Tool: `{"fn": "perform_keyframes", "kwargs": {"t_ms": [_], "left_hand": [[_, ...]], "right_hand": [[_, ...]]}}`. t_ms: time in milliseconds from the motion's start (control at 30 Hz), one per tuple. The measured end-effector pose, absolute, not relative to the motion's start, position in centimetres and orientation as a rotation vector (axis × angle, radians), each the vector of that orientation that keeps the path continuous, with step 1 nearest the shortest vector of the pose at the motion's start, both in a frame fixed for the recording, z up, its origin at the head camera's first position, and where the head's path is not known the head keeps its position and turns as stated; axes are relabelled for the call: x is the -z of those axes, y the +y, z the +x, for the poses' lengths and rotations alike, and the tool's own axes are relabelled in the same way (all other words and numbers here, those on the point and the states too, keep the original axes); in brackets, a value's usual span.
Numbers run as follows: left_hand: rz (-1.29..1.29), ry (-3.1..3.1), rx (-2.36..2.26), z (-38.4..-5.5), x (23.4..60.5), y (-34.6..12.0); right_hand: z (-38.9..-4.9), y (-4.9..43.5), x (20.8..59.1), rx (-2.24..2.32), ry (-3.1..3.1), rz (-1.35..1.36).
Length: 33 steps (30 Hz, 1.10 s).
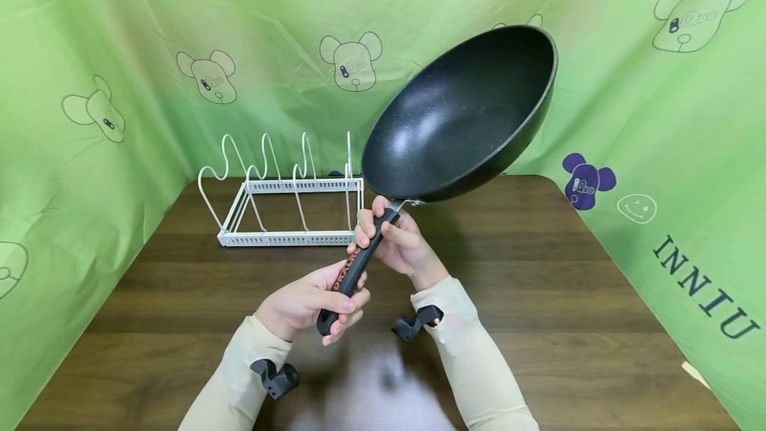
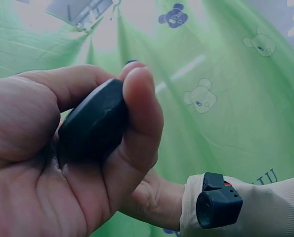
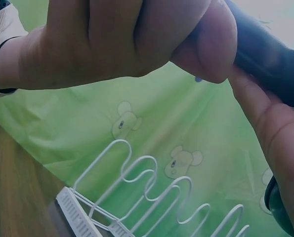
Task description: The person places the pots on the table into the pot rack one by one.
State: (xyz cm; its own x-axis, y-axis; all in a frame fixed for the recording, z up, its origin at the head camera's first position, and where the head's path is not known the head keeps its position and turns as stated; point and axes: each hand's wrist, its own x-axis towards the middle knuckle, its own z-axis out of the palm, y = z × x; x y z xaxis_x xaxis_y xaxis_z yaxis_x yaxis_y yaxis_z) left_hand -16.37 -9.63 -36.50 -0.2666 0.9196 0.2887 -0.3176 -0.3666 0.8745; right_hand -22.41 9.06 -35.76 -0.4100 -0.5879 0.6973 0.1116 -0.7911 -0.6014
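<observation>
A black wok [image 1: 461, 112] with a long dark handle is held up above the table, tilted so its inside faces me. Near the handle's end, my left hand [image 1: 314, 298] wraps its fingers and thumb round the grip; the left wrist view shows the dark handle end [image 2: 95, 123] enclosed by the fingers. Closer to the pan, my right hand [image 1: 401, 241] grips the upper handle. In the right wrist view, part of the handle [image 3: 270, 54] passes between both hands. Red lettering on the handle is partly covered by the fingers.
Behind and left of the hands stands a white wire rack [image 1: 287, 239] with several curved dividers. The brown wooden table [image 1: 538, 298] has green printed cloth [image 1: 658, 118] round its back and sides. Each wrist wears a small black camera mount [image 1: 275, 378].
</observation>
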Motion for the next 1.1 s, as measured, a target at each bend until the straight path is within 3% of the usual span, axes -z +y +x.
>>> {"fn": "perform_keyframes", "kwargs": {"t_ms": [1100], "left_hand": [[1.168,0.707,-1.932,-17.1,37.1,-12.5]], "right_hand": [[-24.5,4.9,33.7,2.112,0.804,-1.226]]}}
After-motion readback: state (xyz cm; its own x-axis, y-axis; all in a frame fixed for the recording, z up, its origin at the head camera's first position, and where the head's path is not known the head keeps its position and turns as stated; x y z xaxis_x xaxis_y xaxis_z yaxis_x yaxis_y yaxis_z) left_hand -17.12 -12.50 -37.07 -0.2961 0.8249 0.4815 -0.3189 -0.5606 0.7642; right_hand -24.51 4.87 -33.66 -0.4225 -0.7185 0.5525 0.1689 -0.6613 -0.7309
